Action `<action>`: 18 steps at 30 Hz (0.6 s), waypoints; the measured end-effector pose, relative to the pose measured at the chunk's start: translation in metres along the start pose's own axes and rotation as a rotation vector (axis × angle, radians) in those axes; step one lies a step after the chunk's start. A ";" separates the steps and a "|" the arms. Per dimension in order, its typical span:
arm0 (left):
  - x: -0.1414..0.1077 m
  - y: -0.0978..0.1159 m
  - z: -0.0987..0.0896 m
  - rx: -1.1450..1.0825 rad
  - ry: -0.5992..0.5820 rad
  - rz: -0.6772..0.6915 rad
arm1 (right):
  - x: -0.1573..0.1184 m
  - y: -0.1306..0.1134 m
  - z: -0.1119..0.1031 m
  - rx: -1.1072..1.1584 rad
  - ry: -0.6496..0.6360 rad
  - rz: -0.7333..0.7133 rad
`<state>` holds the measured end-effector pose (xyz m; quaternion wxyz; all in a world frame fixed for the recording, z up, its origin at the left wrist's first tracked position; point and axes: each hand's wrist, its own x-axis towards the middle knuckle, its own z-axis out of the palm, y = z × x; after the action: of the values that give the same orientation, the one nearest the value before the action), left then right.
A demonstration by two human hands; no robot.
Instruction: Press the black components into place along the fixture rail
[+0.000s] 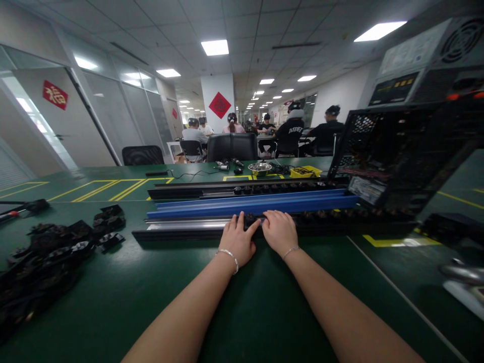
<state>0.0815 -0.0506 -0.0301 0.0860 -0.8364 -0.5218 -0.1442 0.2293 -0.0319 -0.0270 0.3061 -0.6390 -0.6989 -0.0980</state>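
A long black rail with a shiny metal strip lies crosswise in front of me. My left hand rests on it with fingers spread, one of them pointing right. A small black part sits in the rail between my hands, close to my left fingers. My right hand is bent over the rail just right of that part, its fingers close together and their tips partly hidden. Several similar black parts line the rail to the right.
Behind lie a blue rail and another black rail. A pile of black parts is at left. An opened computer case stands at right. Farther back are a metal bowl, a yellow tray and seated people.
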 end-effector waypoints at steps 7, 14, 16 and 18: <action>0.003 0.005 0.004 0.018 0.004 -0.059 | 0.000 0.000 0.001 -0.005 0.015 -0.001; 0.001 0.001 0.004 0.008 0.015 -0.049 | 0.000 0.001 0.002 0.009 0.026 0.000; 0.001 0.001 0.004 0.009 0.022 -0.039 | 0.000 0.001 0.001 0.011 0.024 0.001; 0.001 0.000 0.004 0.011 0.030 -0.027 | 0.000 0.000 0.001 0.011 0.024 0.001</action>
<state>0.0825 -0.0489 -0.0337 0.0965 -0.8265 -0.5325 -0.1551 0.2294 -0.0312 -0.0277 0.3180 -0.6363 -0.6955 -0.1015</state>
